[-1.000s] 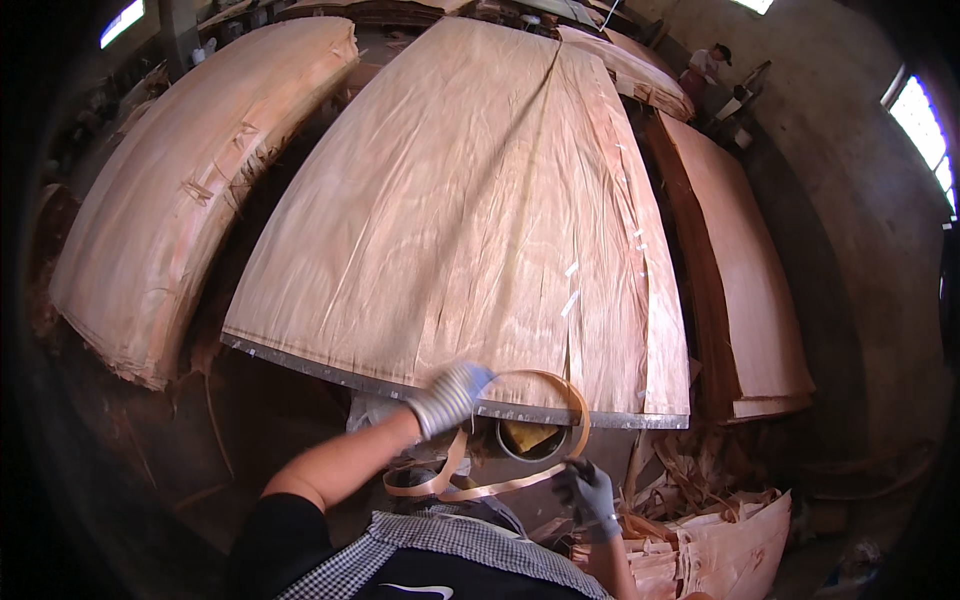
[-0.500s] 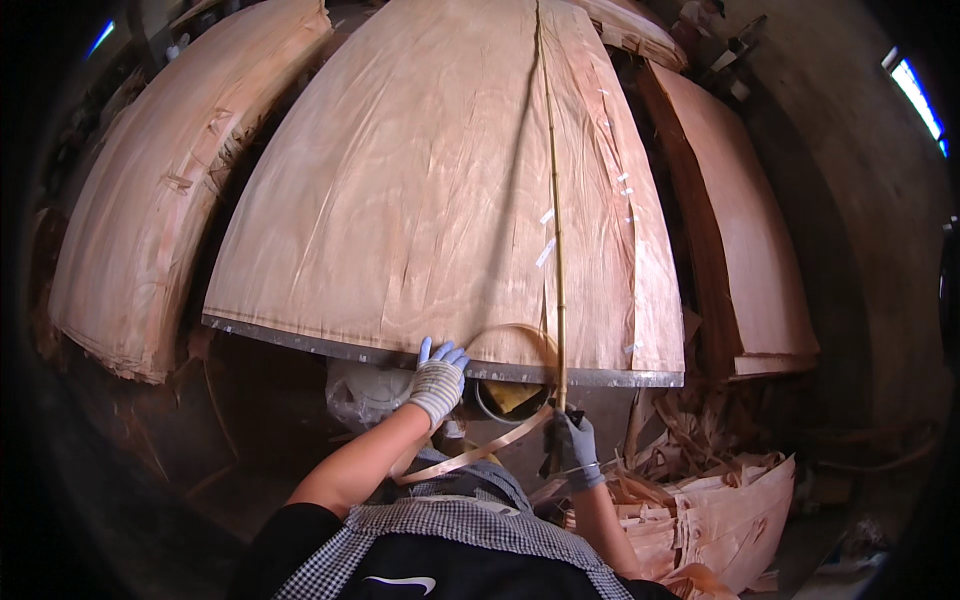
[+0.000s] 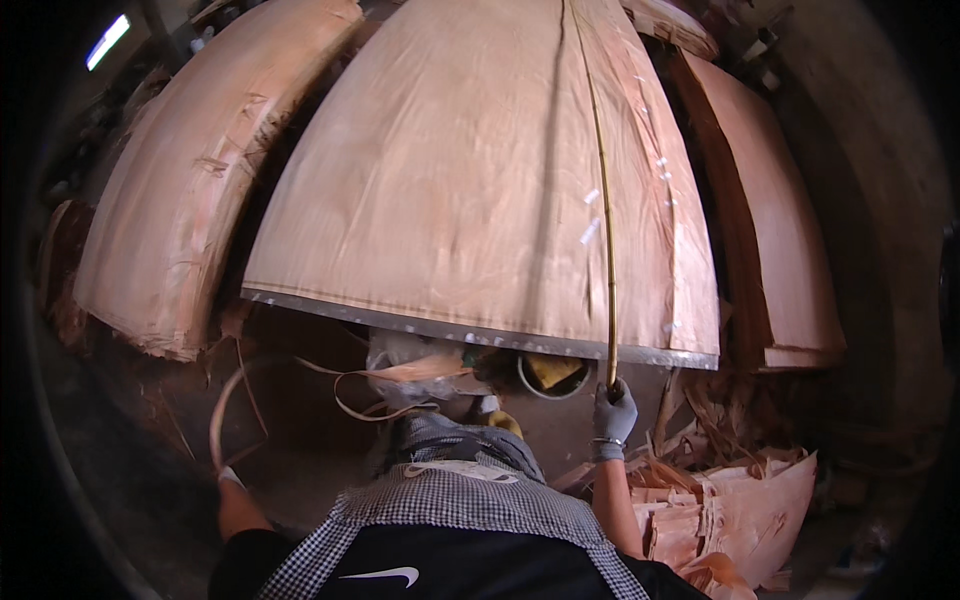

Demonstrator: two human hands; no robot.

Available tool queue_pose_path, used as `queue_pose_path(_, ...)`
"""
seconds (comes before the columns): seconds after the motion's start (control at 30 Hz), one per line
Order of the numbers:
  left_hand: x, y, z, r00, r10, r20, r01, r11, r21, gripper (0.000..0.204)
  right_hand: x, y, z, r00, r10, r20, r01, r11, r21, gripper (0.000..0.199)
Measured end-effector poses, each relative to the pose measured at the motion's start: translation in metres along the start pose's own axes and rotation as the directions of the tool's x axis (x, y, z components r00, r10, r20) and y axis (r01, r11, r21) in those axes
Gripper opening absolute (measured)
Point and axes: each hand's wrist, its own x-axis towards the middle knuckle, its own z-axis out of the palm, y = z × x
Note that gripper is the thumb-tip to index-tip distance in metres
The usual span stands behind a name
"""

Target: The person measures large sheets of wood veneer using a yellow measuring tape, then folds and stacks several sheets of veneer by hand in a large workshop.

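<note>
My gloved right hand grips the near end of a long thin bamboo stick, just past the table's front edge. The stick runs away from me over a large pale wood veneer sheet and casts a dark shadow to its left. Low at the far left, my left hand is drawn away from the table, only a little of its glove showing. A narrow veneer strip curves up from it; the fingers themselves are hard to make out. Another curled length of veneer strip hangs before the table.
Stacks of veneer stand at the left and right of the table, whose dark front edge shows. Beneath it are a round bucket and clear plastic. A pile of veneer scraps lies at my lower right.
My left hand has left the table edge and swung far to the left with a veneer strip. The right hand still holds the stick; the whole view has shifted somewhat.
</note>
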Motion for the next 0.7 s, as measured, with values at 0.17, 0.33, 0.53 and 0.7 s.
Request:
queue_pose_path(0.17, 0.110, -0.022, 0.051, 0.838, 0.439, 0.322, -0.541, 0.743, 0.395, 0.043, -0.068, -0.043, 0.060, 0.997, 0.045, 0.057, -0.052, 0.991, 0.125, 0.023)
queue_pose_path(0.33, 0.180, 0.103, -0.019, 0.813, 0.538, -0.223, -0.581, 0.725, -0.370, 0.043, -0.141, -0.078, 0.121, 0.979, 0.029, 0.204, -0.082, 0.963, 0.258, 0.014)
queue_pose_path(0.53, 0.181, 0.221, -0.136, 0.355, 0.437, -0.827, -0.933, 0.107, -0.344, 0.042, -0.234, -0.116, 0.128, 0.860, -0.117, 0.496, 0.166, 0.984, -0.057, 0.015)
queue_pose_path(0.7, 0.004, 0.283, -0.267, -0.155, 0.382, -0.911, -0.939, 0.229, 0.256, 0.044, -0.307, -0.027, 0.154, 0.834, -0.097, 0.543, 0.013, 0.988, 0.156, 0.026)
